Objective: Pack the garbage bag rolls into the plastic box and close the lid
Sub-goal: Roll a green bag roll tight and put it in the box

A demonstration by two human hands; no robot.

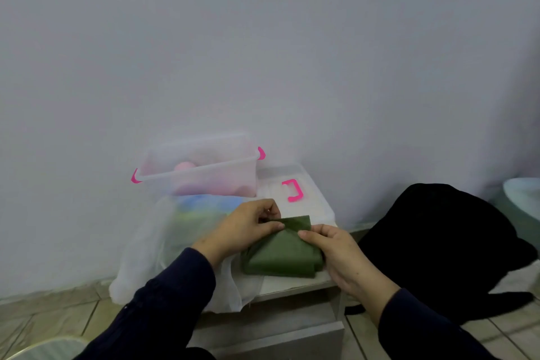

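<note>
I judged the step to be tidying one item before packing: my left hand [248, 225] and right hand [336, 254] both pinched the folded top edge of a flat, dark green plastic garbage bag bundle [280, 257] lying on the pale low cabinet [292, 286], just in front of the open clear plastic box with pink latches [204, 166]. Next, I reckoned, it needed lifting into that box beside the pink rolls [184, 168], then fetching the clear lid with its pink handle [292, 190] lying just right of the box. I could read no brand or writing.

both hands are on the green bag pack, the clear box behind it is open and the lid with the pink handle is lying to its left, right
Not quite: the head view shows the lid lying to the right of the clear box, not the left. Both hands, left hand and right hand, are on the green bag pack, and the box is open.
</note>
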